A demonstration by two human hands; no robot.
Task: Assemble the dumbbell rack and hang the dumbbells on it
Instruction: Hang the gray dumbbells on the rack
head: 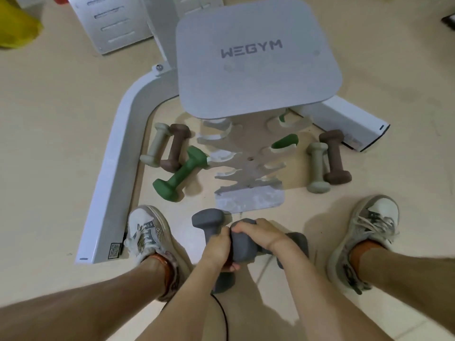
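Observation:
The grey dumbbell rack (248, 153) stands on the floor under its square top plate marked WEGYM (256, 62). A green dumbbell (285, 141) hangs in a right-side cradle. My left hand (218, 249) grips one dark grey dumbbell (209, 220) by its handle. My right hand (258, 232) grips a second dark grey dumbbell (298, 242); both are low, in front of the rack's base, between my feet. On the floor left of the rack lie a green dumbbell (182, 173), a brown one (176, 148) and a pale sage one (156, 146). Right of it lie a brown (334, 156) and a sage dumbbell (316, 166).
A white curved machine frame (115, 148) wraps around the rack on the left and back right. My shoes stand at left (147, 235) and right (369, 230). A white panel (113, 23) and a yellow bag (17, 25) lie at the back left. A black cable (222, 313) hangs near my knees.

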